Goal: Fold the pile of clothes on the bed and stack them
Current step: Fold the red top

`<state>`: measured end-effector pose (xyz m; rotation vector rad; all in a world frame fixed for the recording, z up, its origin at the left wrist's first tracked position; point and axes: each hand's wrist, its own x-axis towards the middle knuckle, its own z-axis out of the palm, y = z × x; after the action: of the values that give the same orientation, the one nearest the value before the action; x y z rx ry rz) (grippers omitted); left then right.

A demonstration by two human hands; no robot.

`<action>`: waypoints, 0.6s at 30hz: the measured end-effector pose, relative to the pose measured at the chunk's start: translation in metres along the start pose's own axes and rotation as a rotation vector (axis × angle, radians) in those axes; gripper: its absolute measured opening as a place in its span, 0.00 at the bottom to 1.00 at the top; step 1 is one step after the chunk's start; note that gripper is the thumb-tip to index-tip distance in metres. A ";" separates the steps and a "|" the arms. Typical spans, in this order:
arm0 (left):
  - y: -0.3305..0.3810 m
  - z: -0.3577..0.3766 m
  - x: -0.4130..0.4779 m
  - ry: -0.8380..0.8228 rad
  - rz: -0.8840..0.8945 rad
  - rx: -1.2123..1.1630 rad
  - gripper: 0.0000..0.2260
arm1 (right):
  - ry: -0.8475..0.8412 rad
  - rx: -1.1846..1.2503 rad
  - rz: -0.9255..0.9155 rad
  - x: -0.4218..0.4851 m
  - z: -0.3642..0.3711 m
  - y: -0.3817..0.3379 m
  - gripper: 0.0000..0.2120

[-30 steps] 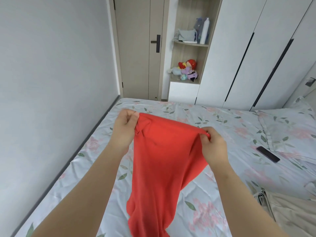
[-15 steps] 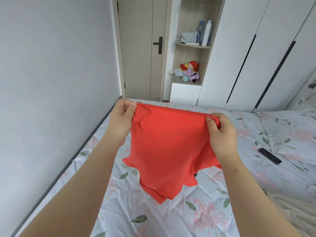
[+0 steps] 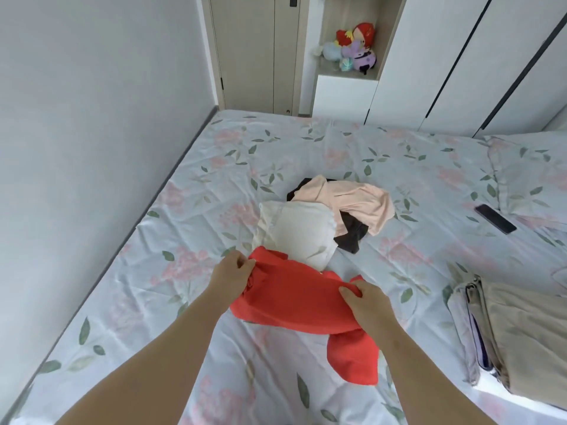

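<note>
A red garment (image 3: 294, 302) lies low over the floral bed sheet (image 3: 153, 286), partly spread, one end trailing toward me. My left hand (image 3: 230, 276) pinches its upper left corner. My right hand (image 3: 365, 305) grips its upper right edge. Just behind the red garment sits the unfolded pile: a white piece (image 3: 297, 231), a peach piece (image 3: 352, 200) and a dark piece (image 3: 351, 234) beneath them. A stack of folded clothes (image 3: 518, 335), beige on top, rests at the right.
A black phone (image 3: 495, 218) lies on the sheet at the right, near a pillow (image 3: 534, 176). A wall runs along the bed's left side. Wardrobe doors and a shelf with plush toys (image 3: 357, 47) stand beyond the far edge.
Both hands have brought the red garment down from in front of my face to the bed. My view has tilted down, and the pile now shows.
</note>
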<state>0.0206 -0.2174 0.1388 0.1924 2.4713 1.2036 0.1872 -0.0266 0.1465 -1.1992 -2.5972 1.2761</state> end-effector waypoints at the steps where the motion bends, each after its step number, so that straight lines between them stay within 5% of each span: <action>1: -0.010 0.005 -0.003 -0.018 -0.020 0.033 0.11 | -0.028 -0.011 0.026 -0.004 0.007 0.008 0.08; 18: -0.096 0.058 -0.015 -0.166 -0.258 0.283 0.10 | -0.335 -0.102 0.178 -0.009 0.067 0.080 0.05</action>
<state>0.0619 -0.2391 0.0353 0.0435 2.4207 0.7023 0.2227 -0.0476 0.0505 -1.3678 -2.8711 1.5128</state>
